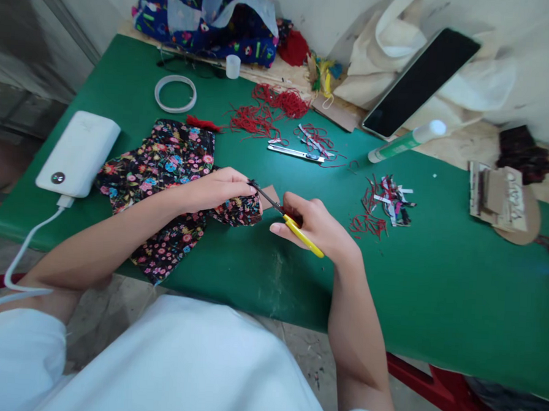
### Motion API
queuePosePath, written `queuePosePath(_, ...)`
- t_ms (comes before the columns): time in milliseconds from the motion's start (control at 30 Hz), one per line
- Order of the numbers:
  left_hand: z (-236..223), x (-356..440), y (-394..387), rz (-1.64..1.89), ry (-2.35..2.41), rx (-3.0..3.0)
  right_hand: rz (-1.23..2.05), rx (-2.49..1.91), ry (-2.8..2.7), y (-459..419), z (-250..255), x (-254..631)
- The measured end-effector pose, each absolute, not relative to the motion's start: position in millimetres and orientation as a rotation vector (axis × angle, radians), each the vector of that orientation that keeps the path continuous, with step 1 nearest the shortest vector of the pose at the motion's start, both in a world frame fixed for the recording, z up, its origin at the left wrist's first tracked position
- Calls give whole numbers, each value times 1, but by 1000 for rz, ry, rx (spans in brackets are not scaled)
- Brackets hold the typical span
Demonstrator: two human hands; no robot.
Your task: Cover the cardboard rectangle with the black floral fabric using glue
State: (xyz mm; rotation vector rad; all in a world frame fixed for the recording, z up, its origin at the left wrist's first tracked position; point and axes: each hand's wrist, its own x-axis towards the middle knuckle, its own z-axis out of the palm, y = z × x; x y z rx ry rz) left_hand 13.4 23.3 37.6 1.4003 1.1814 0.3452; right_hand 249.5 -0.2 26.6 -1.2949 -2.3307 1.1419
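My right hand (317,223) grips yellow-handled scissors (304,236), whose dark blades point left toward my other hand. Black floral fabric (169,163) is spread on the table at left, and part of it is pinched in my left hand (222,190). The blade tips meet the fabric's edge by my left fingertips; whether they are cutting through it I cannot tell. Just behind the blades shows a small brown cardboard piece (269,196), partly hidden.
A white power bank (78,153) with a cable lies left. Toward the back are a tape roll (175,94), red threads (256,118), a utility knife (296,153), a glue stick (407,141) and a leaning phone (421,84). Scraps (389,202) and cardboard pieces (498,196) lie right.
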Motion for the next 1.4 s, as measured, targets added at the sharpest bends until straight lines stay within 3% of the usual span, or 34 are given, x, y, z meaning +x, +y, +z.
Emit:
queuePosePath(567,34,11,25,347,1069,1368,1004,-1396,-2259,1,28,249)
queuePosePath(667,33,11,25,392,1022,1331,785,-1600,-2202,3,28,252)
queuePosePath(800,29,12,28,442,1024,1270,241,-2072,-2243,8,24,255)
queuePosePath(900,25,11,31,471,1034,1275,91,-2231,-2261,12,19,259)
queuePosePath(1233,41,4,33,323,1073,1609,235,-1739,-2352,21,-2,276)
queuePosePath(1400,35,3,29,-151,1328,2126,18,-1773,-2342,21,-6,270)
